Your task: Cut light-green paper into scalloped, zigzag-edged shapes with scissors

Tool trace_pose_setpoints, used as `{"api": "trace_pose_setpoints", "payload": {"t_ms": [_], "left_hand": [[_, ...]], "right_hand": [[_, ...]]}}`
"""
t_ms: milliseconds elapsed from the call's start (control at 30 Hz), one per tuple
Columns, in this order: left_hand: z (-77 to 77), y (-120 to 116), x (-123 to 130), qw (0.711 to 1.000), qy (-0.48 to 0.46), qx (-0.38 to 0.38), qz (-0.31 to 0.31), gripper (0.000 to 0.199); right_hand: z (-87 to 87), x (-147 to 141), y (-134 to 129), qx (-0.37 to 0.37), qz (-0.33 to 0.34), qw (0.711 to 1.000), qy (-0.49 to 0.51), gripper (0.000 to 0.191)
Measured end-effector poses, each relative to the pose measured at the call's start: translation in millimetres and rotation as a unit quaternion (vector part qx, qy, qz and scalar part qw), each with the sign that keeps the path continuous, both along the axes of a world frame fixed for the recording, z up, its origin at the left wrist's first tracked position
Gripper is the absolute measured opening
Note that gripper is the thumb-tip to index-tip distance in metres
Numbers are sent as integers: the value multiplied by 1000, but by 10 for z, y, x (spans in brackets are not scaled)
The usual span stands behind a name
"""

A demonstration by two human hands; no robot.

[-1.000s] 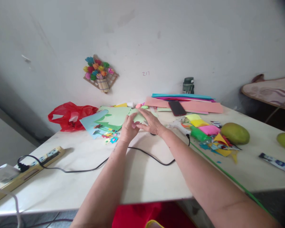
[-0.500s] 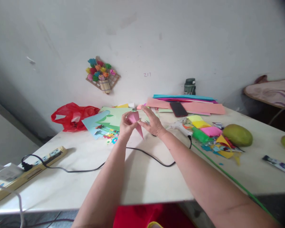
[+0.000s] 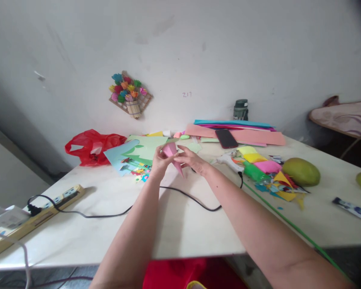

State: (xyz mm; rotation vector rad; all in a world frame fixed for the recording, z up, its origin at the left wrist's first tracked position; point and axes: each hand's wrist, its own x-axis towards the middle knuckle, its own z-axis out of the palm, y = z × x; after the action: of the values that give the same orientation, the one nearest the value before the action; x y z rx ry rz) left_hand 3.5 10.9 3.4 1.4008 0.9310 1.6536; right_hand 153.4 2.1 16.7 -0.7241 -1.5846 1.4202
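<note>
A piece of pink paper (image 3: 170, 149), rolled into a cone with its point hanging down to the right, is held above the middle of the table. My left hand (image 3: 161, 160) is closed round its left side. From the right, my right hand (image 3: 191, 158) pinches the cone's side with thumb and fingers. Behind the hands lies a light green paper sheet (image 3: 149, 143), with a light blue sheet (image 3: 116, 155) to its left. Small coloured paper cut-outs (image 3: 135, 167) rest just left of my left hand.
A black cord (image 3: 186, 194) crosses the table from a power strip (image 3: 57, 204). At right are a white glue gun (image 3: 229, 159), soft coloured packets (image 3: 252, 154), paper scraps (image 3: 285, 188) and a green mango-like fruit (image 3: 301, 171). A phone (image 3: 226, 139) lies on stacked paper (image 3: 258, 136); a red bag (image 3: 108, 140) sits left.
My right hand's raised fingers have come down and closed on the side of the pink cone. The cone's tip has shifted slightly right. My left hand keeps its hold.
</note>
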Motion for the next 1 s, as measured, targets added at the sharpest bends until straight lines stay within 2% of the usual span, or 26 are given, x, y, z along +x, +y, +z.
{"api": "trace_pose_setpoints", "payload": {"t_ms": [100,267,467,600,700,867,1000], "left_hand": [[1,-18,29,997,49,38,35,64],[23,-75,72,969,170,145,103,61],[68,-142,147,936,235,222,142,61],[77,-163,178,927,250,239,146,65],[65,-151,183,926,250,235,159,57],[38,-116,180,923,246,232,187,51],[39,-115,167,905,268,244,222,47]], "right_hand": [[-20,-33,-8,21,14,1000,-10,69],[-39,-114,10,95,-69,993,-30,57],[-63,-132,76,181,-153,970,-59,23],[-145,-139,183,210,-177,958,-82,15],[-206,-157,245,221,-206,948,-98,11],[-276,-204,277,215,-193,955,-61,10],[-273,-232,254,215,-211,949,-88,10]]}}
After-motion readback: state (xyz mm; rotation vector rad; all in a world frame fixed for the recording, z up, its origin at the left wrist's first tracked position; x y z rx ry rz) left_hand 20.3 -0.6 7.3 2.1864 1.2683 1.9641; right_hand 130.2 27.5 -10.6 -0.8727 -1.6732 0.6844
